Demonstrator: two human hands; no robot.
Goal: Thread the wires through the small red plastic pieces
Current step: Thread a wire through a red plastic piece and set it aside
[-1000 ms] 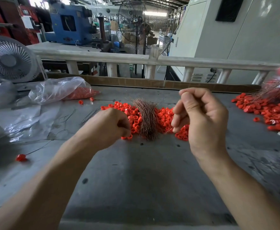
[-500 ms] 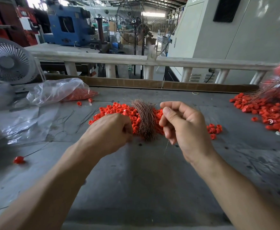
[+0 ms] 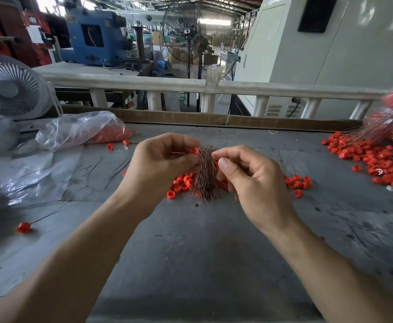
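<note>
Red plastic piece [image 3: 194, 151] sits pinched at the fingertips of the left hand [image 3: 161, 163] at centre frame, above a bundle of copper wires [image 3: 206, 177] lying on loose red pieces [image 3: 181, 184] on the grey table [image 3: 202, 252]. The right hand [image 3: 252, 180], fingers curled, pinches what appears to be a thin wire toward it.

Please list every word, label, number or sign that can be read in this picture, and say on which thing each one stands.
None can be read.
Blue machine: a small plate near its top, too blurred to read.
White cabinet: no lettering shows.
Red plastic pieces and plastic bag: no print visible.
</note>
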